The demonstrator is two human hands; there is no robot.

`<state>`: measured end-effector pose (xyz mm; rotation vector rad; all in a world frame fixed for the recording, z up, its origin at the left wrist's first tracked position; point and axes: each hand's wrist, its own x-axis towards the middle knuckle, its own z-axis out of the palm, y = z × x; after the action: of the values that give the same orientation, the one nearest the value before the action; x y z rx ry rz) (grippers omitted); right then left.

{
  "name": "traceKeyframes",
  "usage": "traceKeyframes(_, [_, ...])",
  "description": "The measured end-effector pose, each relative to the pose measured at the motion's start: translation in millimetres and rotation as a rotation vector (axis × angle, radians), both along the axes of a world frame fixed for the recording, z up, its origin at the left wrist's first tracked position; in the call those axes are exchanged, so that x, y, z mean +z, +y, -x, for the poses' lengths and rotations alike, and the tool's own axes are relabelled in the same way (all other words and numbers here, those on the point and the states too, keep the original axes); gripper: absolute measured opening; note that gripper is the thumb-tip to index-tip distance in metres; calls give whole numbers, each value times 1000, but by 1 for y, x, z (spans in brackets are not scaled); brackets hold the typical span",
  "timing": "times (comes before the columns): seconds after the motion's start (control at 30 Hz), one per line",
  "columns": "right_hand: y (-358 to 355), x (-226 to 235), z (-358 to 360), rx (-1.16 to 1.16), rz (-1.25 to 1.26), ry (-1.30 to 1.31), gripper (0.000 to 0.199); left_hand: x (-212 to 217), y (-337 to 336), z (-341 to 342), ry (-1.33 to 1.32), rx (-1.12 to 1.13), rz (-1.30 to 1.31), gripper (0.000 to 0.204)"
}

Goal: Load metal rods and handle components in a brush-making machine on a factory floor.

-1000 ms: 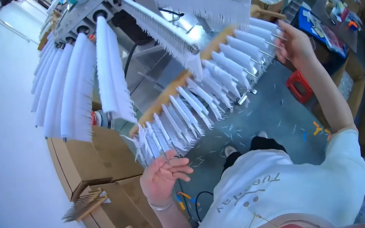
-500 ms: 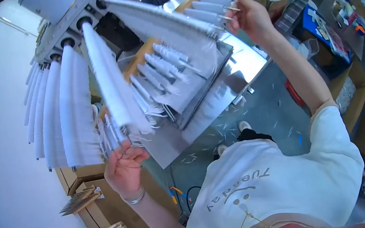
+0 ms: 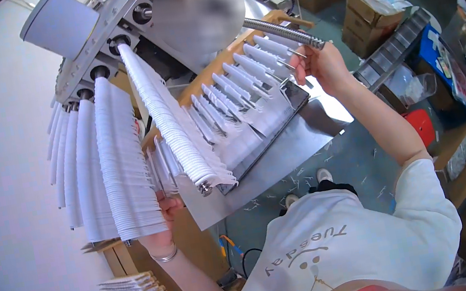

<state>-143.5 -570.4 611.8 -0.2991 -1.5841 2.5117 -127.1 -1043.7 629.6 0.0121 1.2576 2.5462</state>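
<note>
A wooden rack bar (image 3: pixel 214 76) carries a row of metal rods with white strips (image 3: pixel 231 99) on them, above a metal tray. My right hand (image 3: pixel 325 68) is closed at the rack's far right end, fingers pinched on a thin metal rod. At the rack's near left end, my left hand (image 3: pixel 163 225) has its fingers curled at the rod ends; a hanging bundle of white strips (image 3: pixel 124 157) partly covers it, so its hold is hidden. Above the rack a spiral metal rod (image 3: pixel 288 34) sticks out bare. Another spiral rod, full of white strips (image 3: pixel 171 125), crosses in front of the rack.
The machine's metal arm (image 3: pixel 105 43) holds more strip-laden rods at left. A blurred disc hides part of it. Strip-filled racks (image 3: pixel 134 289) lie on a cardboard box (image 3: pixel 194 263) at lower left. Cardboard boxes (image 3: pixel 366 21) and a blue bin (image 3: pixel 439 68) stand at right. Scraps litter the floor.
White strips that hung on the upper spiral rod are off it, leaving it bare. The rack shows a fuller row of strips. My left hand has slipped partly behind the hanging bundle; the view has shifted.
</note>
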Motion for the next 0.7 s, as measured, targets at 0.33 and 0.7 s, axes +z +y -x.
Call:
traceKeyframes(0.33, [10, -8, 2, 79, 29, 56, 44, -10, 26, -20, -25, -91, -58, 41])
traceKeyframes(0.7, [15, -17, 4, -146, 162, 70, 30, 5, 30, -26, -36, -192, -85, 44])
